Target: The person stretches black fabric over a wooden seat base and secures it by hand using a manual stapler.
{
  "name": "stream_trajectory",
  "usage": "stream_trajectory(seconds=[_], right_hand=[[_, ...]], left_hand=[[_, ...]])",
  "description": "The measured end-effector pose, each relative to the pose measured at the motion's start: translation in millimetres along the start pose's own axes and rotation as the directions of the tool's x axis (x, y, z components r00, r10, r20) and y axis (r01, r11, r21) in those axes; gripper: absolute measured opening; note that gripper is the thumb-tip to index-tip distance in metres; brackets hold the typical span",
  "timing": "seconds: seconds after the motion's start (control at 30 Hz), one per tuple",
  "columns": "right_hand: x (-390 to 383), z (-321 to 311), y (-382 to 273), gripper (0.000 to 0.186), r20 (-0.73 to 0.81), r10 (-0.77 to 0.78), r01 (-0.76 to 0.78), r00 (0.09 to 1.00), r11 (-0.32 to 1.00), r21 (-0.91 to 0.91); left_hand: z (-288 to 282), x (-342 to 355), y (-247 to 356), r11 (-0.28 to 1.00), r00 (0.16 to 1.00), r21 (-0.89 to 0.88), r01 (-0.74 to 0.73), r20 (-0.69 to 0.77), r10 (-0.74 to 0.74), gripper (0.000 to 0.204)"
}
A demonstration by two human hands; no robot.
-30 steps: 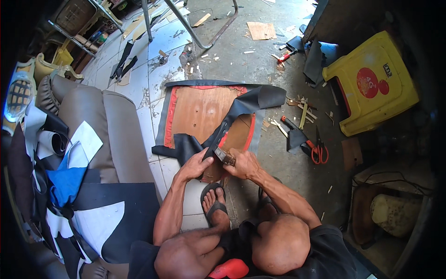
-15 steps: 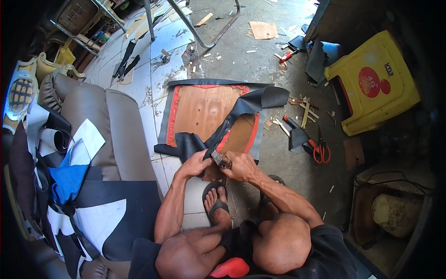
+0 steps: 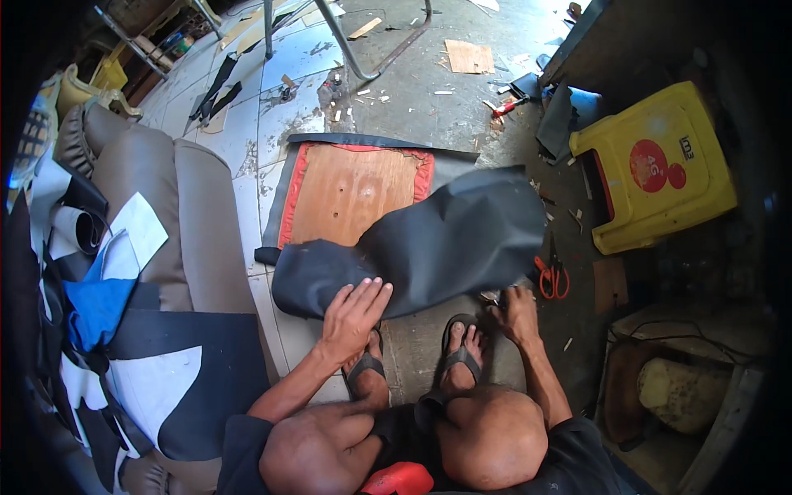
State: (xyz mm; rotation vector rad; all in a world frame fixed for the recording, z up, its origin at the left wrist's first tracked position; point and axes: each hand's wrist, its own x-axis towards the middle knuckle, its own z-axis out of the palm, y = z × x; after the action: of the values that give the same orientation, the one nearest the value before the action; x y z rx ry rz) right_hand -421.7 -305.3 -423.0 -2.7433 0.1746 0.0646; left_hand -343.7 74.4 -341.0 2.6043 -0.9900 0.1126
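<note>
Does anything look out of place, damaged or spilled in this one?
Mostly the floor: scraps are strewn beyond the board, and scissors lie loose near the right hand, which looks untidy. The black sheet lies rumpled and askew across the board, under the left hand. No spill is evident.

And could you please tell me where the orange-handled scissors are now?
The orange-handled scissors lie on the grey floor, right of centre in the head view, just beyond the right hand and nearer than the yellow plastic stool.
</note>
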Motion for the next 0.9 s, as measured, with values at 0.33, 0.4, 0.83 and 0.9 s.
stream_trajectory(seconds=[0.33, 0.4, 0.83, 0.9], right_hand=[[-7, 2, -130, 0.061, 0.099, -0.541, 0.53, 0.835, 0.84, 0.113], [0, 50, -124, 0.063, 0.113, -0.504, 0.503, 0.856, 0.863, 0.043], [75, 60, -108, 0.091, 0.199, -0.37, 0.393, 0.907, 0.915, -0.091], [85, 59, -108, 0.094, 0.193, -0.367, 0.389, 0.91, 0.917, -0.092]], left_hand=[[59, -30, 34, 0.962, 0.921, 0.18, 0.207, 0.296, -0.254, 0.069], [74, -22, 32, 0.968, 0.911, 0.058, 0.243, 0.329, -0.249, 0.082], [108, 42, -19, 0.955, 0.899, 0.035, 0.293, 0.329, -0.288, 0.096], [107, 44, -21, 0.958, 0.899, 0.06, 0.28, 0.334, -0.283, 0.097]])
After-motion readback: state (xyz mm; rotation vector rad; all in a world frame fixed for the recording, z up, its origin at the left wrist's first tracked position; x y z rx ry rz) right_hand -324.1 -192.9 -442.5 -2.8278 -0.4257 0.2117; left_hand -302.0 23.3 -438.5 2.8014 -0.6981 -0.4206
